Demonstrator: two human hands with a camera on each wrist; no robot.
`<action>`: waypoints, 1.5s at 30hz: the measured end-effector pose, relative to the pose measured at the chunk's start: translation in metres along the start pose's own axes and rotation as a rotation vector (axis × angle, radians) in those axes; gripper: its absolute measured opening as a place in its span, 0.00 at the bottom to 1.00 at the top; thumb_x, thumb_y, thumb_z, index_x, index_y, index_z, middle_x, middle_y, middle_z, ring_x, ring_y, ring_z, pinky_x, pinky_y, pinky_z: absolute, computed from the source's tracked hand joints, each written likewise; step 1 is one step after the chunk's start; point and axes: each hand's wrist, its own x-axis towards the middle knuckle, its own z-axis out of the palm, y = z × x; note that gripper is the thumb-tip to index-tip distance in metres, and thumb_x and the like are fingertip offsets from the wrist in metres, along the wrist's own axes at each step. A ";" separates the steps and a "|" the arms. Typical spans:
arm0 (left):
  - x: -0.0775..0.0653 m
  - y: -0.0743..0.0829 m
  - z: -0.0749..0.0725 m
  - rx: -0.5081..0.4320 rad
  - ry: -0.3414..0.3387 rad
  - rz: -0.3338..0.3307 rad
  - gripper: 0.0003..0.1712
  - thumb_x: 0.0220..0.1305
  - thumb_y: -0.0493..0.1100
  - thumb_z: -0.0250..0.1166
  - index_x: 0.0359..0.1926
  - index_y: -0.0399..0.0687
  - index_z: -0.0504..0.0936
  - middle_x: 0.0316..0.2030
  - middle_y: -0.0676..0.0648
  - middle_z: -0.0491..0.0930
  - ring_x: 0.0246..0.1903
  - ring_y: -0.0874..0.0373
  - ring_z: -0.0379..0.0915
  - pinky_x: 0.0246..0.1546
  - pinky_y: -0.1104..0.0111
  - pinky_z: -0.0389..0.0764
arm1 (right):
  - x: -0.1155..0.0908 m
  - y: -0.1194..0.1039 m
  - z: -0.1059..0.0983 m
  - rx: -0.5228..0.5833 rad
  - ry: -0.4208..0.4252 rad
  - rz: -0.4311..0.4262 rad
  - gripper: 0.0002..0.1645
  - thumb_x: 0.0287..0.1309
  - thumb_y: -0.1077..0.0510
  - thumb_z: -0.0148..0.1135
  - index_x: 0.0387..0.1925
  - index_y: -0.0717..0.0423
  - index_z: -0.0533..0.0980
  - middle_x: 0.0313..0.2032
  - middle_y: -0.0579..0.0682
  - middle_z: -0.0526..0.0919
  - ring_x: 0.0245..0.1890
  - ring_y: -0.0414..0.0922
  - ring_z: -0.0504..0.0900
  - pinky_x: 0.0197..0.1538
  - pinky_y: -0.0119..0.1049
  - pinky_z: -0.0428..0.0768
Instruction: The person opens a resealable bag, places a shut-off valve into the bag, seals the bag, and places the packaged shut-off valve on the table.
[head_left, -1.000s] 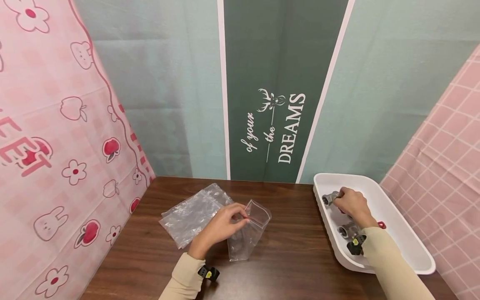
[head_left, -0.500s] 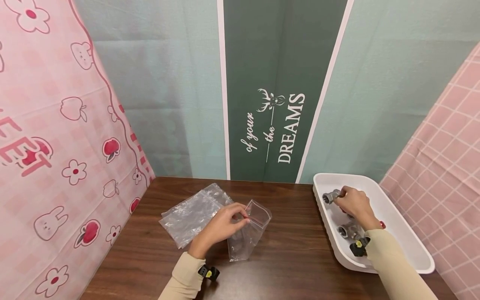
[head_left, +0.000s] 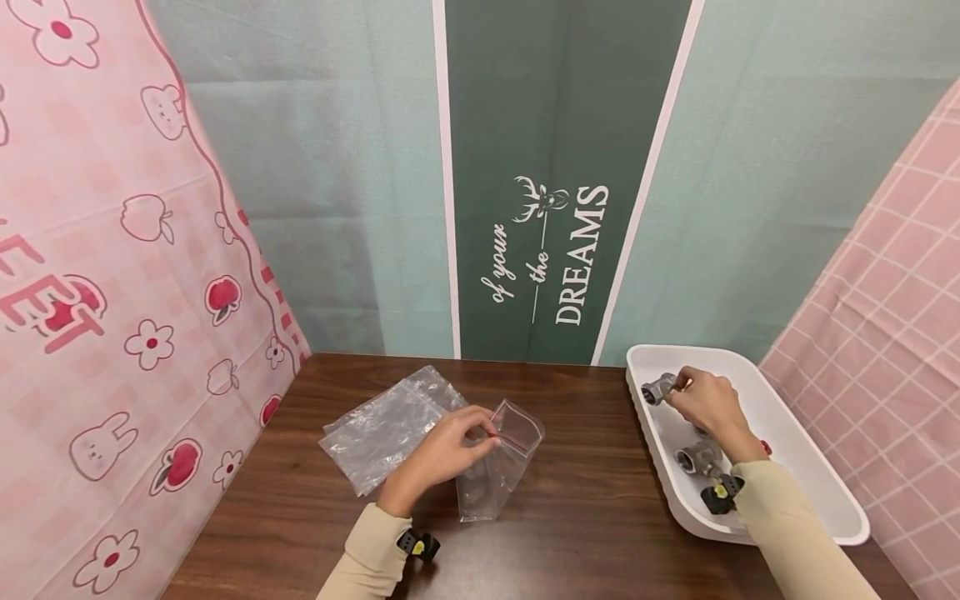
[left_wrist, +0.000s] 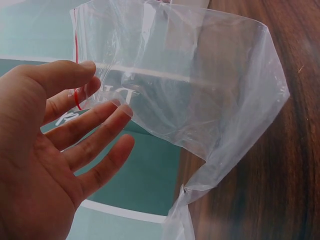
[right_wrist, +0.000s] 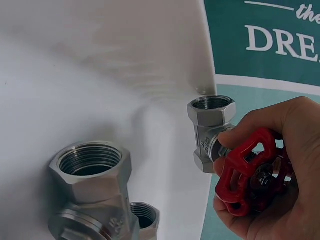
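Observation:
Between thumb and forefinger my left hand [head_left: 448, 446] pinches a clear zip bag [left_wrist: 220, 90] by its red-lined edge; the bag's top stands spread out above the table. My right hand [head_left: 708, 408] is over the tray and grips a metal gate valve [right_wrist: 211, 120] around its neck, just behind the red handwheel [right_wrist: 255, 172]. In the right wrist view the wheel sits against the palm. A second valve [right_wrist: 95, 175] lies in the tray below the hand, with another threaded end [right_wrist: 145, 217] partly hidden behind it.
A white tray [head_left: 813, 492] stands at the right of the brown wooden table [head_left: 577, 508]. Several flat clear bags [head_left: 386, 425] lie left of the left hand. Patterned cloths hang behind and on both sides.
The right hand has lifted and turned the gate valve slightly inside the tray, shifting a little up. The left hand and its bag have stayed in place.

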 end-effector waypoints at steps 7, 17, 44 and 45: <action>0.001 0.000 0.001 -0.006 -0.003 0.004 0.05 0.71 0.41 0.72 0.38 0.47 0.85 0.57 0.40 0.87 0.48 0.50 0.85 0.51 0.54 0.87 | -0.003 -0.008 -0.006 -0.010 0.047 -0.006 0.11 0.52 0.55 0.66 0.35 0.58 0.81 0.22 0.50 0.82 0.25 0.51 0.75 0.27 0.38 0.66; 0.002 0.001 0.000 -0.007 0.001 0.001 0.05 0.70 0.41 0.73 0.37 0.48 0.84 0.57 0.40 0.87 0.48 0.51 0.85 0.51 0.52 0.87 | -0.007 -0.015 -0.014 0.005 0.077 -0.014 0.10 0.52 0.56 0.68 0.35 0.56 0.81 0.24 0.49 0.84 0.25 0.48 0.76 0.26 0.38 0.67; 0.002 0.004 0.000 0.005 0.017 0.001 0.04 0.72 0.42 0.72 0.37 0.49 0.86 0.56 0.44 0.88 0.48 0.53 0.85 0.50 0.55 0.87 | -0.021 -0.052 -0.025 0.003 0.065 -0.095 0.11 0.50 0.58 0.67 0.37 0.57 0.81 0.24 0.51 0.81 0.25 0.48 0.75 0.26 0.38 0.67; 0.003 0.004 0.000 0.004 0.018 0.002 0.04 0.72 0.42 0.72 0.37 0.49 0.86 0.56 0.44 0.88 0.49 0.53 0.85 0.50 0.55 0.87 | -0.022 -0.053 -0.025 0.003 0.068 -0.098 0.11 0.50 0.58 0.67 0.37 0.57 0.81 0.24 0.51 0.81 0.25 0.48 0.75 0.26 0.38 0.67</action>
